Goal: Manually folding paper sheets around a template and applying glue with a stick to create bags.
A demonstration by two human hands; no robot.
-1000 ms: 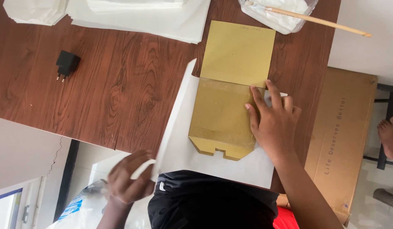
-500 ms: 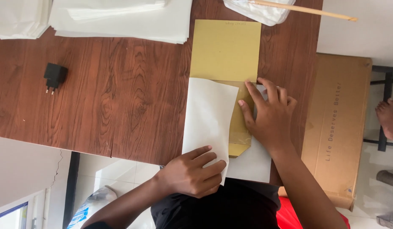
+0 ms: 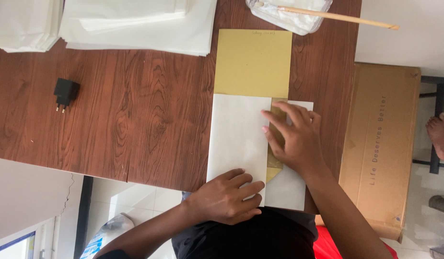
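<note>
A gold card template (image 3: 253, 62) lies on the brown wooden table (image 3: 135, 110), its lower half wrapped by a white paper sheet (image 3: 236, 134). The sheet's left flap is folded over the gold card. My left hand (image 3: 227, 196) presses flat on the folded flap's lower edge at the table's near side. My right hand (image 3: 294, 139) lies flat with fingers spread over the strip of gold card still showing and the flap's edge. Neither hand grips anything.
Stacks of white paper (image 3: 135, 21) lie at the table's far side. A black plug adapter (image 3: 65, 92) sits at the left. A clear dish with a stick brush (image 3: 298, 14) is far right. A cardboard box (image 3: 380, 144) stands on the floor, another person's foot (image 3: 440, 134) beyond it.
My left hand came up from below the table, folded the sheet's left flap over the gold card, and now presses it flat. My right hand stayed on the card.
</note>
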